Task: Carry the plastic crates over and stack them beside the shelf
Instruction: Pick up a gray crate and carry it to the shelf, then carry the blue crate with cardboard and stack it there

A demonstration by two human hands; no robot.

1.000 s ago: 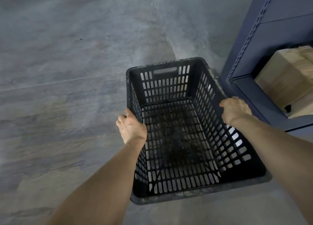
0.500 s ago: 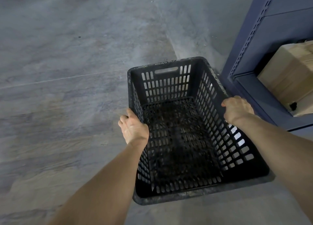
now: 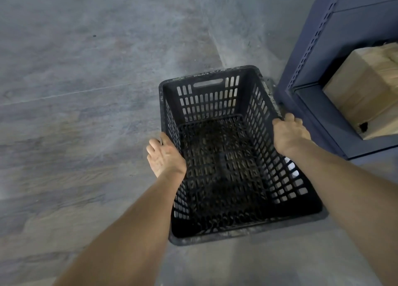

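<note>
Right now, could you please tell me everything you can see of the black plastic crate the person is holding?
The black slotted plastic crate is rectangular, open-topped and empty, with grimy lattice walls and floor, a scuffed rim and a handle slot in its far wall. It sits upright, beside the dark blue metal shelf. The left hand has a grip on the left rim, the right hand on the right rim. Whether it rests on the grey concrete floor is unclear.
</note>
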